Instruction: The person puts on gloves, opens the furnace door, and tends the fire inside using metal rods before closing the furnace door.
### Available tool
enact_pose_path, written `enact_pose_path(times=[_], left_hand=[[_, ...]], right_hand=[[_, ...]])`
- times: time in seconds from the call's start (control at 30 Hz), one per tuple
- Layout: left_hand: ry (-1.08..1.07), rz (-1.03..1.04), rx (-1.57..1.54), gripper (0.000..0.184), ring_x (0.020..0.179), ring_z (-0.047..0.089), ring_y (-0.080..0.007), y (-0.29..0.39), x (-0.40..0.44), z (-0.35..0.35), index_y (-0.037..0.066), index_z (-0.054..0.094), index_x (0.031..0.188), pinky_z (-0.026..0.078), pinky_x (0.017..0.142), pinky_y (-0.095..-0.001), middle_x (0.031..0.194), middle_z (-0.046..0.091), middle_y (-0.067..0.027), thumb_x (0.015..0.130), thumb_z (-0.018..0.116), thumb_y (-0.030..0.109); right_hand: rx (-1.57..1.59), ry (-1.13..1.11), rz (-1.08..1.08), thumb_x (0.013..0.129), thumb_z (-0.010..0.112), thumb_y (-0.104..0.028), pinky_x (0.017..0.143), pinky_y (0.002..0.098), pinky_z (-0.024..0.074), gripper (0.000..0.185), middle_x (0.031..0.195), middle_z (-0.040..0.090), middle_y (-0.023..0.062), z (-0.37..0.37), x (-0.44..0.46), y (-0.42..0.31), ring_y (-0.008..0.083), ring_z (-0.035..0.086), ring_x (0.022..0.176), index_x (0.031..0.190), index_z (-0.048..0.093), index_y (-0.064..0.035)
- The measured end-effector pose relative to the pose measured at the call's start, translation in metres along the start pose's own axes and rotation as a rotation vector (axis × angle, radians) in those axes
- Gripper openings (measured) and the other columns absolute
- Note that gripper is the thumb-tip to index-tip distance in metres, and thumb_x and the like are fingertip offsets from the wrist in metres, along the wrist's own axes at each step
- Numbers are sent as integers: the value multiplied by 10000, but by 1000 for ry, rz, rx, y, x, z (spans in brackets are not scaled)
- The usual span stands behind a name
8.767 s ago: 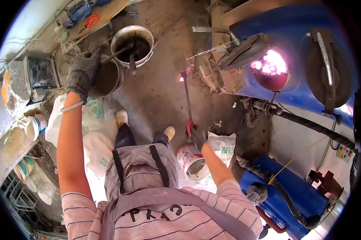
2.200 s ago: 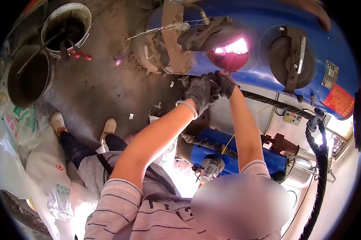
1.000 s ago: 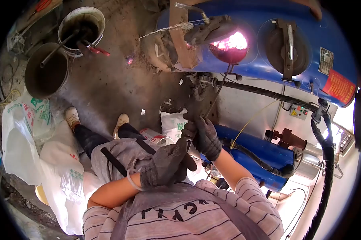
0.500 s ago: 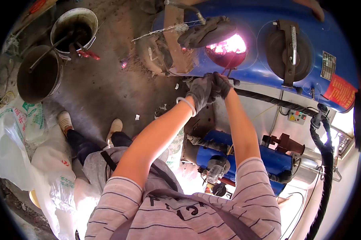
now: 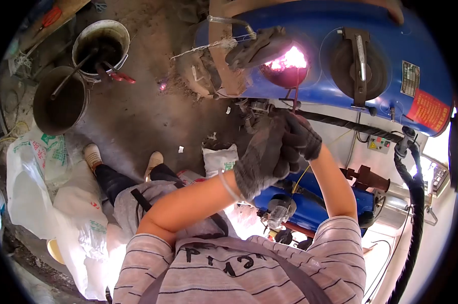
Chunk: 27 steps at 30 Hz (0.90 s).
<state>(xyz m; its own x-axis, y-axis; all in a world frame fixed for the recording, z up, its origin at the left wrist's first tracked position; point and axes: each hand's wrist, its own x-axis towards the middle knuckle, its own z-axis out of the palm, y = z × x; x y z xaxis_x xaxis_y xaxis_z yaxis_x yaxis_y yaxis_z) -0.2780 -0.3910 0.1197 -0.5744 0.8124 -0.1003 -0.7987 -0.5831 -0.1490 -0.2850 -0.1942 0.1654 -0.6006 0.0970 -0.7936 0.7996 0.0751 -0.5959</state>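
Observation:
Both of my hands wear dark grey gloves and are closed together around the lower end of a thin, reddish metal rod (image 5: 296,96). My left hand (image 5: 262,159) is on the left, pressed against my right hand (image 5: 304,138). The rod runs upward to the round opening of a blue metal furnace (image 5: 350,15), where pink-white fire (image 5: 288,60) glows. Its far end is lost in the glare. A thick, dark hatch cover (image 5: 257,48) stands swung aside, left of the opening. My fingers hide the end of the rod that I grip.
Right of the fire is a closed round hatch (image 5: 344,68). A black wrapped hose (image 5: 416,223) hangs at right. Blue machinery (image 5: 310,210) stands below my hands. Two buckets, one whitish (image 5: 125,38) and one dark (image 5: 41,114), and white sacks (image 5: 23,202) are at left.
My hands have come back from the furnace, down toward my body, drawing the rod with them. More of the rod shows below the opening. The view has shifted slightly.

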Motion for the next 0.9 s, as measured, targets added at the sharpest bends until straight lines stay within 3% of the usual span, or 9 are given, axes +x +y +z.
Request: enact_pose_path(times=[0.23, 0.3, 0.4, 0.5, 0.53, 0.57, 0.7, 0.8, 0.9], left_hand=[[-97, 101, 365, 284, 444, 481, -94, 0, -75, -17, -23, 514, 924, 441, 462, -231, 600, 480, -29, 954, 308, 170], [-95, 181, 545, 294, 413, 475, -98, -5, -96, -31, -23, 519, 927, 428, 436, -224, 556, 475, -22, 956, 294, 164], [18, -159, 553, 462, 355, 458, -105, 7, -111, -42, -15, 578, 790, 366, 362, -221, 461, 470, -20, 949, 319, 333], [93, -401, 621, 588, 357, 446, -101, 0, -114, -56, -3, 590, 706, 341, 356, -231, 451, 473, -32, 914, 328, 481], [85, -451, 684, 615, 365, 439, -98, -5, -117, -62, 4, 585, 713, 339, 368, -234, 457, 476, -35, 900, 318, 525], [78, -501, 743, 643, 373, 432, -95, -11, -118, -67, 10, 581, 720, 337, 381, -237, 464, 478, -38, 885, 308, 568], [63, -295, 762, 652, 362, 431, -107, -21, -73, -77, 22, 586, 669, 339, 361, -248, 497, 504, -44, 871, 326, 585], [70, -236, 581, 540, 324, 360, -97, -27, -3, -81, 6, 567, 680, 309, 335, -233, 445, 436, -6, 899, 385, 465], [38, -39, 225, 453, 343, 338, -88, -40, 54, -91, 44, 533, 712, 306, 345, -226, 473, 427, 5, 910, 397, 428]], right_hand=[[262, 200, 105, 905, 463, -295, 639, 303, 526, 278, 857, 596, 87, 80, -31, 25, 181, 601, 757, 1036, 501, -53], [-412, 188, -377, 902, 464, -302, 621, 310, 529, 285, 838, 593, 99, 87, -33, 51, 200, 607, 736, 1019, 497, -44], [176, 410, 79, 896, 474, -319, 581, 358, 535, 312, 779, 588, 129, 110, -29, 70, 257, 621, 708, 990, 468, -22], [428, 289, 2, 903, 465, -309, 564, 385, 542, 312, 737, 582, 164, 102, -18, 123, 269, 616, 608, 1022, 447, -21], [489, 296, 3, 898, 482, -365, 496, 317, 373, 422, 585, 374, 14, 117, -20, 119, 137, 345, 473, 1061, 465, 25], [463, 366, -18, 904, 471, -353, 505, 328, 383, 404, 588, 396, 25, 116, -18, 127, 149, 368, 482, 1058, 472, 20], [114, 517, -214, 913, 440, -348, 552, 358, 424, 369, 648, 492, 68, 77, 8, 121, 186, 468, 536, 1040, 502, -7], [-736, 569, -581, 896, 449, -394, 574, 324, 480, 403, 789, 575, 81, -18, 53, 120, 186, 564, 636, 1007, 541, -17], [-199, 410, -284, 889, 462, -401, 622, 299, 497, 415, 838, 603, 88, -49, 80, 89, 185, 589, 710, 991, 557, -10]])
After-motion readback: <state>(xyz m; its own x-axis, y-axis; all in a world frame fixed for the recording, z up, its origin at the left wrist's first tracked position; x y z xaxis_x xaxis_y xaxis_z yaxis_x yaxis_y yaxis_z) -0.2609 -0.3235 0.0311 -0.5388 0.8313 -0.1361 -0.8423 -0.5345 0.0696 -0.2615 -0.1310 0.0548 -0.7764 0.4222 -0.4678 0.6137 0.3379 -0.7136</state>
